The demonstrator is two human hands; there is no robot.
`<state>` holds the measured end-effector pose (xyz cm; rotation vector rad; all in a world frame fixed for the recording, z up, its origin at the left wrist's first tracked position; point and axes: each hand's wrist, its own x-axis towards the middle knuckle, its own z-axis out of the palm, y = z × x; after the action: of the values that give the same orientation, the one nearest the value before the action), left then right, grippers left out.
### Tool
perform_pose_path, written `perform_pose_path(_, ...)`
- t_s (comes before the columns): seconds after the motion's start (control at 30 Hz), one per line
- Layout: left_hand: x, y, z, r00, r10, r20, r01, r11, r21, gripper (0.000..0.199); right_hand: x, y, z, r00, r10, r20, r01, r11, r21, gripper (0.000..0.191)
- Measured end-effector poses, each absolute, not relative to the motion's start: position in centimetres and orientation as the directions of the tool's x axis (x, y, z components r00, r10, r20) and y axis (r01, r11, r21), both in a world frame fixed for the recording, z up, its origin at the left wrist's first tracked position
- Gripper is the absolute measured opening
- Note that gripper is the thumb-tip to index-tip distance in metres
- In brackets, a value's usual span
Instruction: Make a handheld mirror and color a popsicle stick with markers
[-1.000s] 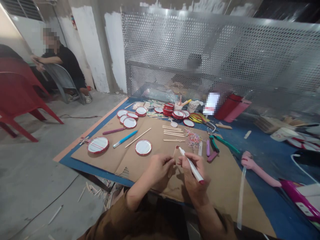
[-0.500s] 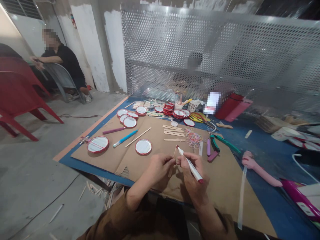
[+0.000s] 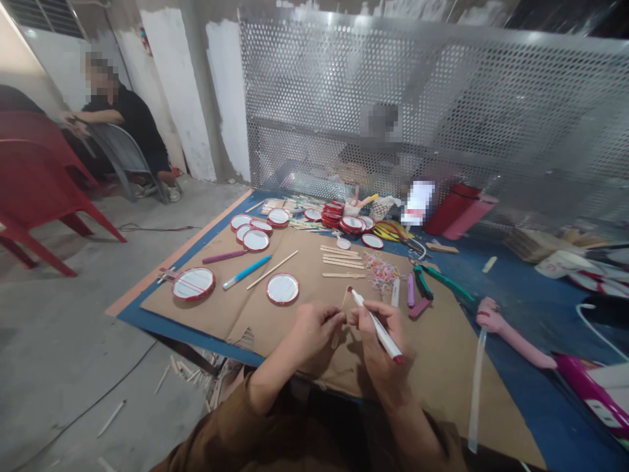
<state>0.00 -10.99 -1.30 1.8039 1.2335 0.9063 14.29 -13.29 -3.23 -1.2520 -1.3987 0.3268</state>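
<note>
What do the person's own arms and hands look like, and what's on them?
The left hand and right hand are bare, with no gloves, and the forearms are bare too. The left sleeve and right sleeve are a dull brown fabric, ending above the forearms.

A craft workshop: concrete floor (image 3: 73,354), perforated metal screen (image 3: 393,111).

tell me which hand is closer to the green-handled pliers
Right. The right hand, gripping a white marker, sits below and to the left of the green-handled pliers; the left hand is farther away, on the right hand's far side.
</note>
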Motion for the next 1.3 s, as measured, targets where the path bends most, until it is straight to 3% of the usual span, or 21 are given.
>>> perform_pose_path(1.3, 0.01, -11.0, -1.43, 0.283, 0.941, 0.184, 0.35, -0.28, 0.894, 0.029, 14.23, -13.4, -2.74, 0.202, 0.839, 0.506, 0.448, 0.38, -0.809, 0.02)
